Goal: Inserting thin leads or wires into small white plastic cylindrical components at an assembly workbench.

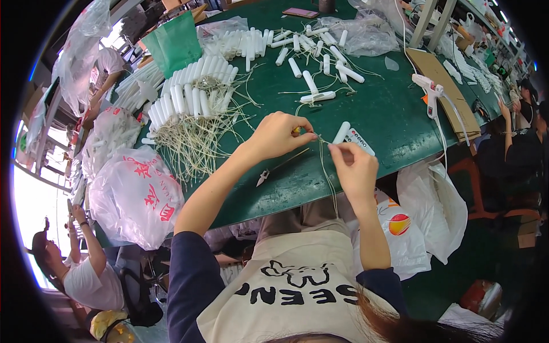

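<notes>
My left hand (281, 136) is closed in a pinch near the middle of the table, with a small yellow bit showing among its fingers. Opposite it, my right hand (353, 167) pinches the same thin pale cord (325, 166), which runs between the hands and hangs over the table's front edge. Just beyond my right fingers lie a white tube (341, 132) and a white card with small dark and red marks (359, 140). Below my left hand rests a thin stick-like tool with a pale metal end (263, 176).
Rows of white tubes with trailing cords (191, 100) cover the left of the green table (389, 108); several loose ones (311, 83) lie farther back. A white glue gun (433, 94) lies by cardboard (443, 86) at right. Plastic bags (137, 194) bulge at left; people work on both sides.
</notes>
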{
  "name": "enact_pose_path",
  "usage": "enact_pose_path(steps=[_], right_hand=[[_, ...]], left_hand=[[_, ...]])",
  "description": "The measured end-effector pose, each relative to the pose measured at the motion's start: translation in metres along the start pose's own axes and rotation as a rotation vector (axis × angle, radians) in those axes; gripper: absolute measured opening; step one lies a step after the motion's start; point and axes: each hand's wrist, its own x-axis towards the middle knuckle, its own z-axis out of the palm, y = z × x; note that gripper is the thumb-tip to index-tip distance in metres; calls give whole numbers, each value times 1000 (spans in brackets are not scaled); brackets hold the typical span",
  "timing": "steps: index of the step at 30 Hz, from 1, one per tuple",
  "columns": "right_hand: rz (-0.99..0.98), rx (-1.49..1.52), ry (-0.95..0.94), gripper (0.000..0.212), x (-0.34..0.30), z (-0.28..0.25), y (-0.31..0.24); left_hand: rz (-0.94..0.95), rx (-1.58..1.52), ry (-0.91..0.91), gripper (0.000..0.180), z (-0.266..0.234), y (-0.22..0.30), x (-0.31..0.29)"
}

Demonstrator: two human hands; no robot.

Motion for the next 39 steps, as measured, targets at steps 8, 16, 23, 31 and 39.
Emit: enact_pose_path(steps=[8,16,23,31,39], right_hand=[[-526,-261,55,9,24,8,14],[-458,-290,-36,8,29,4,13],[-479,-261,100,7,38,-1,17],[-417,-69,132,9,45,12,11],[-612,-373,150,20,44,5,27]], left_hand=[[146,72,98,20,4,5,-4],[62,44,59,20,7,1,-7],[-60,-51,-3,23,14,-12,1],[4,-5,24,20,14,1,2],[-116,24,461,19,-8,-22,4]])
